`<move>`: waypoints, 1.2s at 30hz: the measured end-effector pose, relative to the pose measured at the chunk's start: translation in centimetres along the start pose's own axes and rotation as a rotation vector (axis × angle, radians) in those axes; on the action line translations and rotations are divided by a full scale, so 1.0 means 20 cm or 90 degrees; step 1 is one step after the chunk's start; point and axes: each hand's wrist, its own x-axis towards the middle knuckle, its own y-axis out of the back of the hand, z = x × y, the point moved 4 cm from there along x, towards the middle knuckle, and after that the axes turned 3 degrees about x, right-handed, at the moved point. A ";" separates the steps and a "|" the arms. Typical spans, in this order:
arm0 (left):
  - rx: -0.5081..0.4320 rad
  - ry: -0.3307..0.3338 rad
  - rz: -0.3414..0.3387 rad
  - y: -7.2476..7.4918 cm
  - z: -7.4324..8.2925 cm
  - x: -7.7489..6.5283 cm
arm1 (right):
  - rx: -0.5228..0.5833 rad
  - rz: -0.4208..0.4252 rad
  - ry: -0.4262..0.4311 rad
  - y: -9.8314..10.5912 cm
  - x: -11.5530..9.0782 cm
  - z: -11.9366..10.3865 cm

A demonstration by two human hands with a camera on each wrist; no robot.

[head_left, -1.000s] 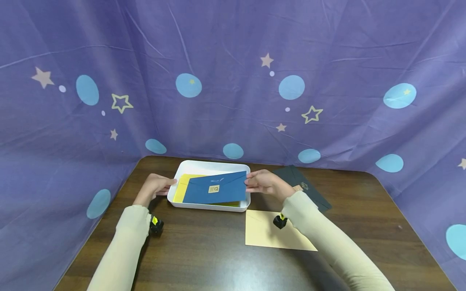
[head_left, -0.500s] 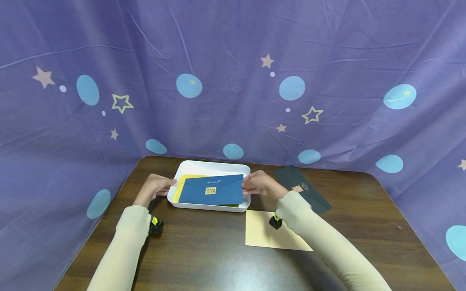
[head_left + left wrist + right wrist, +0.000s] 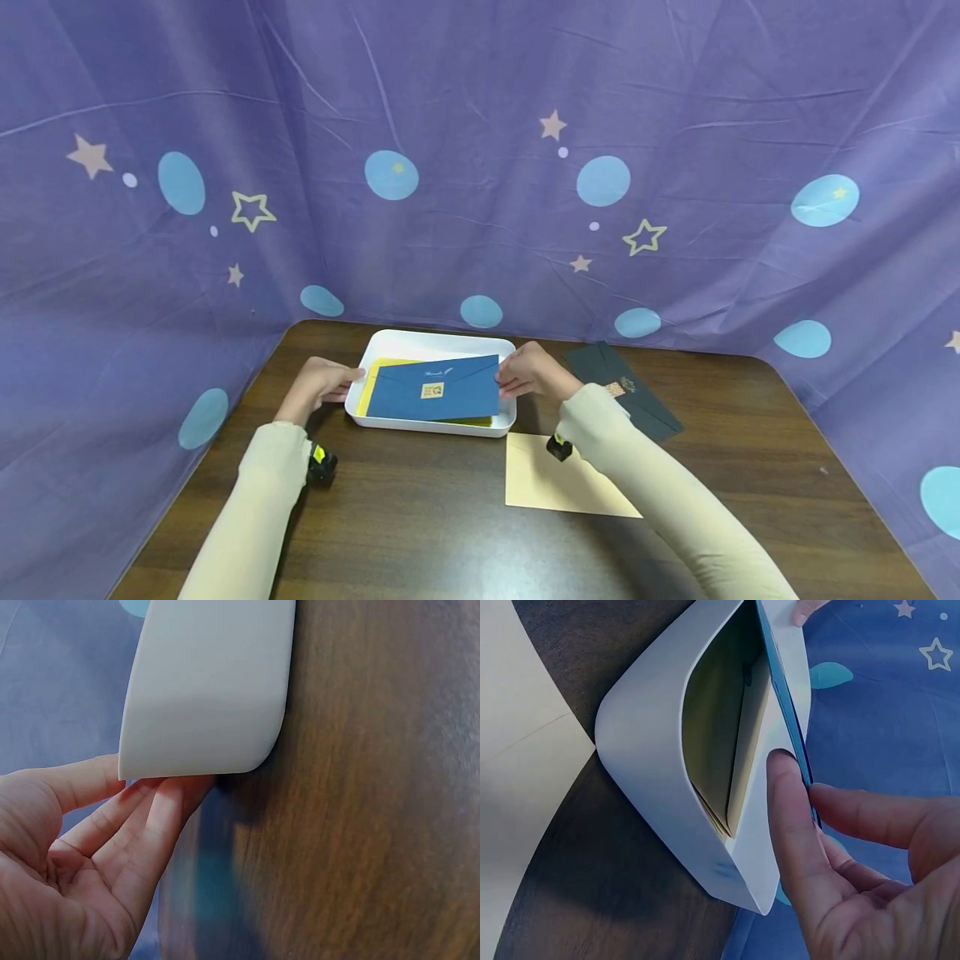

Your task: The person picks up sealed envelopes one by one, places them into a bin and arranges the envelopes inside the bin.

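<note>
A white tray (image 3: 420, 342) holds a yellow envelope (image 3: 366, 400) and other papers under a blue envelope (image 3: 405, 398). My right hand (image 3: 531, 372) pinches the blue envelope at its right edge, thumb on one face and fingers on the other. In the right wrist view the blue envelope (image 3: 786, 697) stands tilted above the yellowish papers (image 3: 724, 742) inside the tray. At the tray's left end, my left hand (image 3: 321, 387) holds the wall, with the thumb at the rim and the other fingers against the outside, as the left wrist view shows.
A cream envelope (image 3: 536, 479) lies on the wooden table (image 3: 420, 533), below the right wrist. Farther right lies a dark green envelope (image 3: 637, 400), partly behind the right sleeve. A purple patterned cloth (image 3: 480, 242) hangs behind the table.
My right hand has shifted a little left with the blue envelope, which dipped toward the tray and then rose slightly at its right end. The left hand and tray stay put.
</note>
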 end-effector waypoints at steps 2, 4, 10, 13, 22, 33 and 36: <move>-0.002 -0.001 -0.001 0.00 0.00 0.00 | 0.005 -0.001 0.002 -0.01 0.00 0.00; -0.004 -0.003 -0.002 0.00 -0.01 0.01 | 0.006 -0.001 0.004 -0.02 0.01 0.00; -0.004 -0.008 -0.003 -0.01 -0.01 0.00 | -0.015 -0.003 0.006 -0.04 0.01 0.00; -0.005 -0.011 -0.003 0.00 -0.01 0.00 | -0.030 -0.001 0.005 -0.05 0.02 0.00; -0.004 -0.009 -0.006 0.00 0.00 0.00 | -0.075 0.023 -0.010 -0.07 0.03 -0.04; 0.000 -0.010 -0.001 0.00 0.01 0.00 | -0.138 0.124 0.019 -0.08 0.06 -0.06; -0.002 -0.012 -0.003 0.00 0.01 -0.01 | -0.157 0.148 0.018 -0.09 0.07 -0.07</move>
